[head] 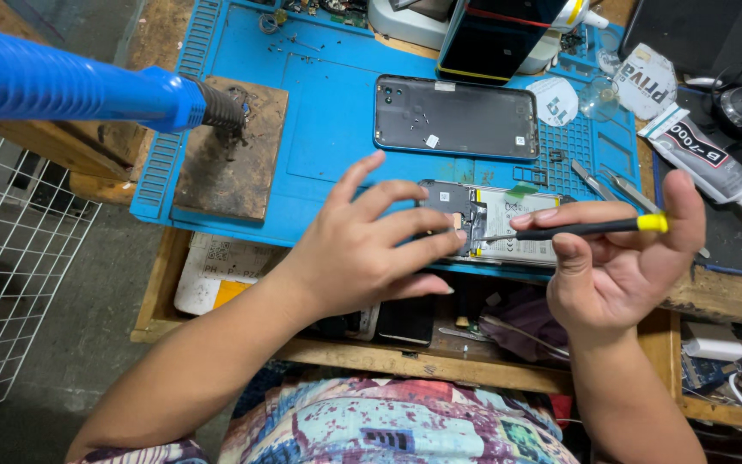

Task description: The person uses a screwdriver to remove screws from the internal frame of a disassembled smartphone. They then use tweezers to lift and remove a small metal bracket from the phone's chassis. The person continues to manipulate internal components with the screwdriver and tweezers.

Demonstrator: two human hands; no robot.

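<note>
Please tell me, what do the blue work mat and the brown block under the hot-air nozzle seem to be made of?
The blue work mat looks like matte silicone or rubber: moulded ridges and small compartments, no shine. The brown block looks like wood, rough and dull, with dark scorched patches near the nozzle.

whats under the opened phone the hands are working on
The opened phone with exposed battery lies on the blue silicone work mat, near its front edge. The left hand covers the phone's left end, so what sits beneath that part cannot be seen.
</note>
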